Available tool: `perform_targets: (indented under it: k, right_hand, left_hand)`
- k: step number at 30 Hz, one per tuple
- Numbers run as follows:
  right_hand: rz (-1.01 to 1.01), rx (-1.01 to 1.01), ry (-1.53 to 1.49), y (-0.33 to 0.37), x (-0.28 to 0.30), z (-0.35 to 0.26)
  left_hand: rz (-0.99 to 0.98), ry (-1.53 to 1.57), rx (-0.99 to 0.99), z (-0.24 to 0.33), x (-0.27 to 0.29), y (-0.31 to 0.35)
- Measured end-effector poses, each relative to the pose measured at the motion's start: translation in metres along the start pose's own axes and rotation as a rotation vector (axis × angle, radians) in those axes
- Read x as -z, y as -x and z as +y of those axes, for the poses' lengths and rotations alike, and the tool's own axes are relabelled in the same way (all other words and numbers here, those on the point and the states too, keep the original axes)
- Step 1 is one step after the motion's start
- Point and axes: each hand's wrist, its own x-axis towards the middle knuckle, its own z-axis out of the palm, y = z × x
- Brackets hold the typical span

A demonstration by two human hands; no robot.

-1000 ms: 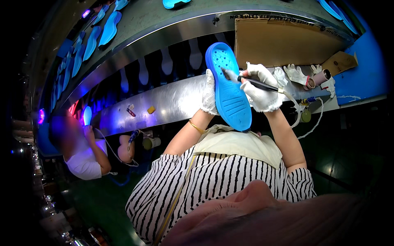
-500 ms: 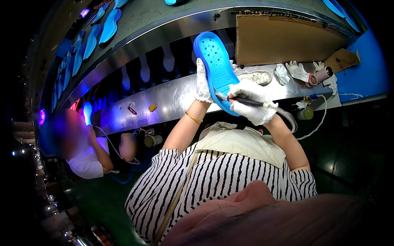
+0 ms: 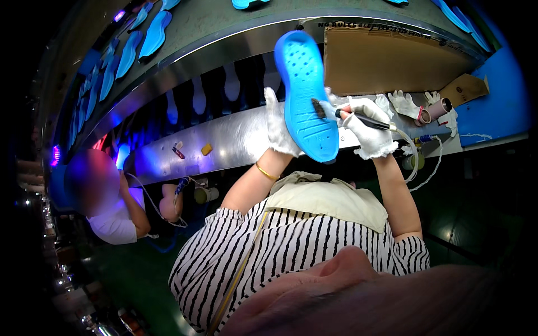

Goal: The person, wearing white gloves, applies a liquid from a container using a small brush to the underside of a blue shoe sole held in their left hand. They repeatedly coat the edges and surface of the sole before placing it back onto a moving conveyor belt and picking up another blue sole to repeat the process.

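Note:
My left hand (image 3: 282, 131), in a white knit glove, holds up a bright blue shoe sole (image 3: 302, 84) from its left side and underneath. The thumb stands out along the sole's edge, and the other fingers are mostly hidden behind it. Holes dot the sole's far end, and ridges cross its middle and near end. In my gloved right hand (image 3: 371, 129) is a brush (image 3: 364, 120) with a black handle, held like a pen. Its dark bristles touch the sole's face near the right edge. A thin pale hose (image 3: 416, 151) runs down from the handle's end.
Along the metal ledge (image 3: 218, 140) lie a yellow block (image 3: 207, 149), a small red tool (image 3: 178, 151), spare white gloves (image 3: 404, 105) and a thread spool (image 3: 440, 109). A cardboard sheet (image 3: 381, 61) stands behind. Blue soles (image 3: 156, 33) lie on the belt beyond; a co-worker (image 3: 115, 218) sits at left.
The sole has shifted right and turned its face more fully into view. My right hand has moved right and slightly up, bringing the brush bristles from the near end toward the sole's middle.

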Motion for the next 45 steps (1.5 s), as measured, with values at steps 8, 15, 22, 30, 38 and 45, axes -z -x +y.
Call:
perform_targets:
  k: [8,15,22,30,38,45]
  right_hand:
    - [-0.113,0.049,-0.024,0.024,-0.035,-0.007]
    - [-0.021,0.061,-0.008,0.021,-0.034,0.006]
    - [-0.074,0.009,-0.098,0.007,-0.023,-0.004]
    - [-0.202,0.045,-0.075,-0.001,-0.018,-0.008]
    - [-0.408,0.055,0.072,0.009,-0.012,0.003]
    - [-0.255,0.242,0.06,-0.002,-0.015,-0.02]
  left_hand:
    - [-0.132,-0.16,-0.051,0.004,0.021,-0.022]
    - [-0.104,-0.31,-0.19,0.01,0.015,-0.022]
    - [-0.163,-0.145,-0.174,0.018,0.009,-0.024]
    - [-0.195,-0.252,-0.104,0.031,0.005,-0.027]
    - [-0.385,0.091,0.074,0.049,0.001,-0.032]
    - [-0.155,-0.196,0.142,0.053,-0.004,-0.038]
